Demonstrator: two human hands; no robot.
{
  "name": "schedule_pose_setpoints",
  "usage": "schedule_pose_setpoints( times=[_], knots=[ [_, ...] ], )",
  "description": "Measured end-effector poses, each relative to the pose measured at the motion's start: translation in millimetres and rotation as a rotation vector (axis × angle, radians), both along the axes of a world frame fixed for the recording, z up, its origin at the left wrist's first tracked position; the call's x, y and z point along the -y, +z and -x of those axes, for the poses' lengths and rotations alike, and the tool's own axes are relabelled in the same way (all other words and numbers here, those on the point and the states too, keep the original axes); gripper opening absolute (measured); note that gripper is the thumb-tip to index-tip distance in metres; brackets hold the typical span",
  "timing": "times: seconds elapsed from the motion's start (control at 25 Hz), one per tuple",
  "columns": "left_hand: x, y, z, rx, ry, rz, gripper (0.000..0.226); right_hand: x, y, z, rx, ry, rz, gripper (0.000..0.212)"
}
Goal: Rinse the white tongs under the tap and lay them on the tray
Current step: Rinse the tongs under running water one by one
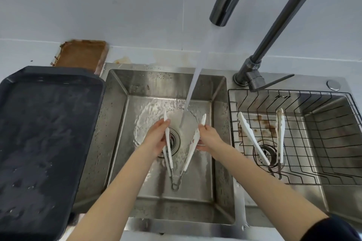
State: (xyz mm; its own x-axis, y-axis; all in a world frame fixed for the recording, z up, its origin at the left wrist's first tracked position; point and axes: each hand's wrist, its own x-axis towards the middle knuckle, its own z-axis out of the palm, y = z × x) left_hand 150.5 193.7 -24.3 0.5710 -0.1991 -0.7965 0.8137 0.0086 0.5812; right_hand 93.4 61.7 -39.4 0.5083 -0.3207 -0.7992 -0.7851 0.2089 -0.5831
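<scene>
The white tongs point(188, 159) are spread wide in a V over the left sink basin point(121, 123), hinge ring toward me. My left hand point(156, 137) grips the left arm of the tongs and my right hand point(208, 139) grips the right arm. Water streams from the dark tap spout point(221, 11) and falls between the two arms, just ahead of my hands. The large black tray point(45, 133) lies on the counter to the left of the sink, wet and bare.
A wire basket point(333, 143) sits in the right basin and holds two more white tongs point(252, 139), point(280, 135). The tap base and lever point(254, 78) stand between the basins. A brown, stained board point(82, 55) leans by the wall behind the tray.
</scene>
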Motion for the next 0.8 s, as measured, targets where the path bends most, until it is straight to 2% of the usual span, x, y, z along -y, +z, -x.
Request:
schedule_pose_setpoints(
  times=[0.16, 0.56, 0.72, 0.8],
  knots=[
    [3, -25, 4, -0.032, -0.005, -0.087, 0.036, -1, -22, 3, -0.083, -0.004, 0.001, 0.043],
    [-15, -68, 12, -0.035, 0.074, -0.125, 0.039, -19, -55, 5, -0.140, -0.006, 0.054, 0.040],
    [-19, -88, 29, -0.093, 0.107, -0.310, 0.054, -32, -75, 20, -0.249, 0.003, 0.054, 0.041],
    [-21, -96, 34, -0.153, 0.097, -0.343, 0.055, -34, -81, 23, -0.294, -0.015, 0.037, 0.042]
  ],
)
